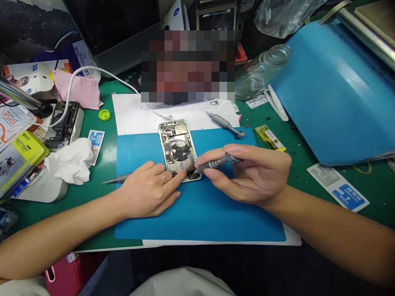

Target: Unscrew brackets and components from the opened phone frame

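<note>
An opened smartphone [178, 149] lies on the blue mat [148, 228], its inner parts showing. My left hand [151, 187] rests over its lower left side with fingers stretched out. The index fingertip touches the phone's lower end. A slim pointed metal tool [119, 179] sticks out from beneath this hand; its other end is hidden. My right hand [256, 172] pinches a small grey screwdriver [217, 163] between thumb and fingers. The driver is tilted low, its tip at the phone's bottom right corner. A second grey screwdriver [222, 122] lies above and right of the phone.
White paper [132, 113] runs under the mat's far edge. A white cable [69, 88] arches over the left side. There stand a crumpled tissue [72, 160], another opened phone [63, 123] and a yellow battery box [23, 160]. Rightward are a glass jar [262, 72] and a large blue sheet [327, 94].
</note>
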Demonstrator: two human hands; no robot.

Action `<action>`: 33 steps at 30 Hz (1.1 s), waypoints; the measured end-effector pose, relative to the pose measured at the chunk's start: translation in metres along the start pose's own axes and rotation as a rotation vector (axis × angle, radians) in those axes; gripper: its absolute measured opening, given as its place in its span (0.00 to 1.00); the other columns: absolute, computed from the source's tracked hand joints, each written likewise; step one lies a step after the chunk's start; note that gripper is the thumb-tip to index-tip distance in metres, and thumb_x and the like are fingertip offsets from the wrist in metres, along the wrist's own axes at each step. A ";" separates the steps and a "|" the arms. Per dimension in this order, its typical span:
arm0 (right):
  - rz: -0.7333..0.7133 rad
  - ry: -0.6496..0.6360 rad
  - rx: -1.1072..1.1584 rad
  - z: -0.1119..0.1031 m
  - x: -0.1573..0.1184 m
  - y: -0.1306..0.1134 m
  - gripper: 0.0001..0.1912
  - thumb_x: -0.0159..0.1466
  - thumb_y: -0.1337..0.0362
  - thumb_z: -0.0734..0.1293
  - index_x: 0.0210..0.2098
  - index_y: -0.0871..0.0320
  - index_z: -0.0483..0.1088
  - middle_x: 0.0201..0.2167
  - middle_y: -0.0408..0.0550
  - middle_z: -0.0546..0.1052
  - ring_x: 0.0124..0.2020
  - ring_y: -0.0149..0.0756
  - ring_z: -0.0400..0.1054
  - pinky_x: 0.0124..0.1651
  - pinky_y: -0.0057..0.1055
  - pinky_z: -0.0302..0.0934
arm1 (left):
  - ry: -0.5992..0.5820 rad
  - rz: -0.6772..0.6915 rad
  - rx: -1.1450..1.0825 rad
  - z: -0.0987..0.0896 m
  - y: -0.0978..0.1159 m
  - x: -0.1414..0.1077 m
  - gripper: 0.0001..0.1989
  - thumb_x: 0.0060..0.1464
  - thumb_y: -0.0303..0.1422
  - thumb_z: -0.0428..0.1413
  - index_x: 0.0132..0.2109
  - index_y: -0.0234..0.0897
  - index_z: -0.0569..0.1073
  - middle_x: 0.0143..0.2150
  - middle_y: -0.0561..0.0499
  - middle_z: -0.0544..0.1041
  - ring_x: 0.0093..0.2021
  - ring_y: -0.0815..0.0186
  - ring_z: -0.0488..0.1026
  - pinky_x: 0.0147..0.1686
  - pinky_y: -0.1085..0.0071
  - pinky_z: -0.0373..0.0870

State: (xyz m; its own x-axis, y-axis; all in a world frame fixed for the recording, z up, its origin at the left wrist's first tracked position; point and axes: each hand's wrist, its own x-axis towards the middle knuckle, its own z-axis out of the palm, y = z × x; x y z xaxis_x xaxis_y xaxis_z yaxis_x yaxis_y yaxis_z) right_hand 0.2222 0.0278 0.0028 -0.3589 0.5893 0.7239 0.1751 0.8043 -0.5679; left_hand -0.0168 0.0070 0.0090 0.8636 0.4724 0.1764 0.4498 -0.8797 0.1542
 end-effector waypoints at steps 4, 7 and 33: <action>0.004 -0.053 0.022 0.001 -0.004 0.000 0.38 0.62 0.75 0.69 0.68 0.47 0.59 0.38 0.46 0.84 0.35 0.37 0.81 0.38 0.30 0.80 | -0.005 -0.001 -0.004 0.000 0.000 0.001 0.20 0.70 0.36 0.48 0.61 0.26 0.66 0.32 0.50 0.75 0.34 0.61 0.70 0.32 0.62 0.60; 0.002 -0.085 0.018 0.001 -0.006 0.001 0.39 0.62 0.75 0.69 0.69 0.47 0.57 0.40 0.46 0.84 0.37 0.37 0.81 0.38 0.31 0.80 | -0.010 -0.006 -0.006 0.000 0.000 0.001 0.20 0.70 0.36 0.48 0.61 0.26 0.66 0.32 0.50 0.75 0.34 0.61 0.70 0.32 0.62 0.60; -0.044 -0.139 0.017 -0.002 -0.007 0.004 0.42 0.60 0.77 0.69 0.69 0.48 0.55 0.47 0.51 0.82 0.46 0.41 0.79 0.43 0.37 0.80 | -0.008 0.000 0.007 0.000 0.000 0.001 0.21 0.70 0.36 0.48 0.62 0.25 0.65 0.33 0.50 0.75 0.34 0.61 0.69 0.32 0.62 0.59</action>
State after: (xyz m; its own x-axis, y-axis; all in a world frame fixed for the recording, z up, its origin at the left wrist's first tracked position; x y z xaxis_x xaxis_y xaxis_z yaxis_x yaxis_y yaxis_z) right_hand 0.2270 0.0270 -0.0031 -0.4898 0.5358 0.6878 0.1412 0.8272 -0.5438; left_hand -0.0155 0.0072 0.0091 0.8653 0.4722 0.1684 0.4515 -0.8800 0.1475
